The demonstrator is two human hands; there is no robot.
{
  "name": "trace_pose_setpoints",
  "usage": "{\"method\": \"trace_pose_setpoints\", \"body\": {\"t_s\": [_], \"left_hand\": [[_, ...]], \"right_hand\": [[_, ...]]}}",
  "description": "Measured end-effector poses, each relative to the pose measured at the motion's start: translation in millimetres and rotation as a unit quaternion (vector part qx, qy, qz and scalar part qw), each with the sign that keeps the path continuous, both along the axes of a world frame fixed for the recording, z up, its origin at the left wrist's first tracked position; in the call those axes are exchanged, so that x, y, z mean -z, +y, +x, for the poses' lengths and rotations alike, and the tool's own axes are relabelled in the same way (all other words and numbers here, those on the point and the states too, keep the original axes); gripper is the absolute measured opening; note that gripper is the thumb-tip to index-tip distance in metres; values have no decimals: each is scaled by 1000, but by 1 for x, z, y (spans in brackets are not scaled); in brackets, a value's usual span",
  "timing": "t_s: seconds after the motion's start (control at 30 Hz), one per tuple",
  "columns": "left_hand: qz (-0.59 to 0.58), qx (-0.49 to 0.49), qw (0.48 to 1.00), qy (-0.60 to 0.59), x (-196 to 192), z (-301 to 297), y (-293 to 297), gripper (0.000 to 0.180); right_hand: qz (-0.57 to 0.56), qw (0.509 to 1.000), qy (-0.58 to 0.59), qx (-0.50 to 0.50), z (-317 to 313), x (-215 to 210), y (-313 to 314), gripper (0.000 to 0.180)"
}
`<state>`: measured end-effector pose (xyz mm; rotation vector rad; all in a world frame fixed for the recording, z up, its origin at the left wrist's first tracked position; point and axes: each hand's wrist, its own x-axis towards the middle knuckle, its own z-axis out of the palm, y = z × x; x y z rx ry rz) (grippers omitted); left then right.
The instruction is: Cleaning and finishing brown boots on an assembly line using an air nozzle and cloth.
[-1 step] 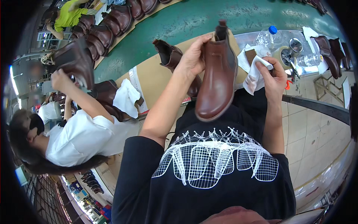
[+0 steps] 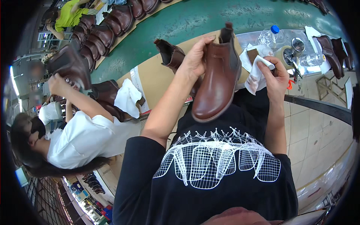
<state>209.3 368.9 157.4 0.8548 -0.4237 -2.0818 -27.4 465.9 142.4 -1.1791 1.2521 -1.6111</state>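
My left hand (image 2: 195,56) grips a brown leather ankle boot (image 2: 217,82) by its shaft, toe pointing down toward my chest. My right hand (image 2: 276,80) is closed on a crumpled white cloth (image 2: 257,75), held just right of the boot's upper, close to the leather or touching it. A second brown boot (image 2: 170,54) lies on the cardboard-covered worktable (image 2: 153,78) behind my left hand.
A person in a white shirt (image 2: 82,138) at my left holds up another boot (image 2: 69,65), with a white cloth (image 2: 127,97) nearby. Rows of brown boots (image 2: 108,26) line the green floor. Water bottles (image 2: 268,35), a tin (image 2: 298,44) and boots (image 2: 330,52) sit on a metal table at right.
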Motion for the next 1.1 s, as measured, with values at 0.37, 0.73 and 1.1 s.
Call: {"method": "trace_pose_setpoints", "body": {"t_s": [0.37, 0.73, 1.1], "left_hand": [[102, 91, 974, 179, 28, -6, 39, 26], [42, 40, 998, 0, 35, -9, 69, 37], [43, 44, 998, -30, 22, -15, 74, 30]], "right_hand": [[25, 997, -10, -78, 20, -19, 12, 11], [8, 983, 83, -164, 29, -11, 22, 12], [-56, 970, 197, -128, 44, -19, 35, 20]]}}
